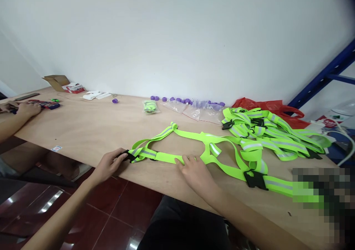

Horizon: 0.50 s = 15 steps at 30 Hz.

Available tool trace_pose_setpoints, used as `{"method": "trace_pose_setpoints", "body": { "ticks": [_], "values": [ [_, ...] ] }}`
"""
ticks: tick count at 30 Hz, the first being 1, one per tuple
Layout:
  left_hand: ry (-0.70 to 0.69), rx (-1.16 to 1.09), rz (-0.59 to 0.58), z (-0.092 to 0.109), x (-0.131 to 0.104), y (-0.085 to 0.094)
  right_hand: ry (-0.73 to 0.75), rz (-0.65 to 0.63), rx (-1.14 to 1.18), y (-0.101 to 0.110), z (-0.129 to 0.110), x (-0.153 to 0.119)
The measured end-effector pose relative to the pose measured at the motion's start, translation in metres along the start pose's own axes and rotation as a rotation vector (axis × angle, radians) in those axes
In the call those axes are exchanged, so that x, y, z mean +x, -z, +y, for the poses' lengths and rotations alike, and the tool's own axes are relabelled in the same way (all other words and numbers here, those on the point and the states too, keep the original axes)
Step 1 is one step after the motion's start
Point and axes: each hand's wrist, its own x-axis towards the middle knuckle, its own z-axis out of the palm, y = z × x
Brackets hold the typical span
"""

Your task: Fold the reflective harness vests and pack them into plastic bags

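Observation:
A neon-green reflective vest made of straps (191,134) lies spread on the table in front of me. My left hand (109,165) is closed on a black buckle (127,155) at the vest's left end, near the table's front edge. On the lower green strap, my right hand (195,172) has its bent fingers and thumb at the band; the underside of the fingers is hidden. Another black buckle (255,180) lies on the right part of the straps, apart from both hands.
A heap of similar vests (260,132) lies at the right, with a red plastic bag (277,108) behind it. Clear bags (194,111) and several purple rolls stand by the wall, near a bagged vest (150,106). At far left another person's hand (27,109) is on the table.

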Motion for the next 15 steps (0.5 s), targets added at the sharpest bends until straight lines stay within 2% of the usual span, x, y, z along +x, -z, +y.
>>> {"method": "trace_pose_setpoints", "body": {
  "ticks": [7, 12, 15],
  "values": [
    [0.246, -0.483, -0.173, -0.001, 0.005, 0.016, -0.047, -0.022, -0.009, -0.001, 0.001, -0.002],
    [0.345, -0.525, -0.020, 0.008, 0.021, 0.017, -0.055, -0.025, -0.017, -0.002, 0.000, -0.003],
    [0.294, -0.567, -0.072, 0.013, 0.023, 0.016, -0.045, 0.014, -0.037, -0.008, 0.002, -0.004]
  ]
}}
